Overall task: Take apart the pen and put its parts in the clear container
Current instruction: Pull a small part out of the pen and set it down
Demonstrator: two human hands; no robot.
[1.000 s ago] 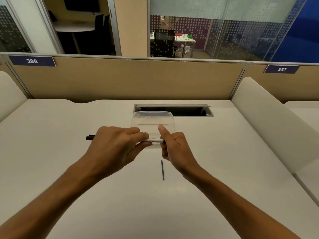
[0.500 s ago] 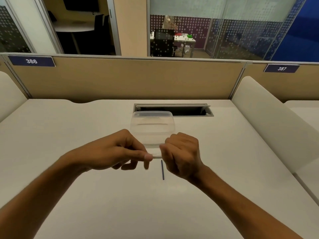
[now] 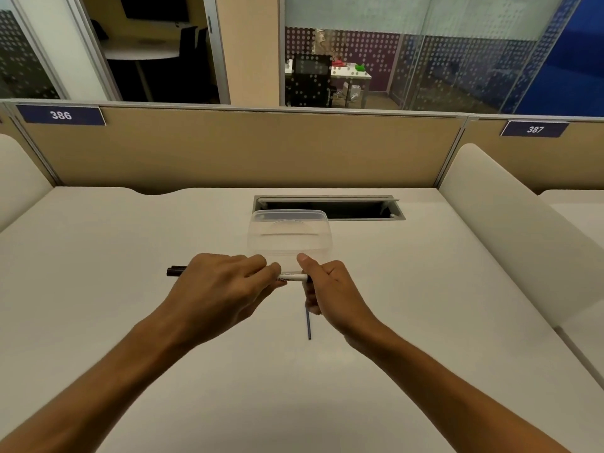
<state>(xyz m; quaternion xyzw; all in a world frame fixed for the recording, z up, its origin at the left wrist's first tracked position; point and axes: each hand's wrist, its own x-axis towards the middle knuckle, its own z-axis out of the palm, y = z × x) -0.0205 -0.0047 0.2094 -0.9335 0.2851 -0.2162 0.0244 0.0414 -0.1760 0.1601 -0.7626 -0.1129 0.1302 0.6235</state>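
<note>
A white marker pen [image 3: 292,277] with a black cap end [image 3: 176,271] lies level between both hands, just in front of the clear container [image 3: 289,236]. My left hand [image 3: 219,287] wraps the pen's left part, the black end sticking out past it. My right hand [image 3: 330,291] pinches the pen's right end, thumb up. A thin dark blue refill rod [image 3: 308,326] lies on the desk below my right hand, its upper end hidden by it. The container looks empty.
The white desk [image 3: 130,289] has a rectangular cable slot [image 3: 359,208] right behind the container. A tan partition [image 3: 228,152] closes the back. A cream side divider [image 3: 510,230] rises on the right, another at the far left.
Half a second ago both hands were lower and curled inward with the pen mostly hidden. Now they are raised and turned back, pen level and its black end showing on the left.
</note>
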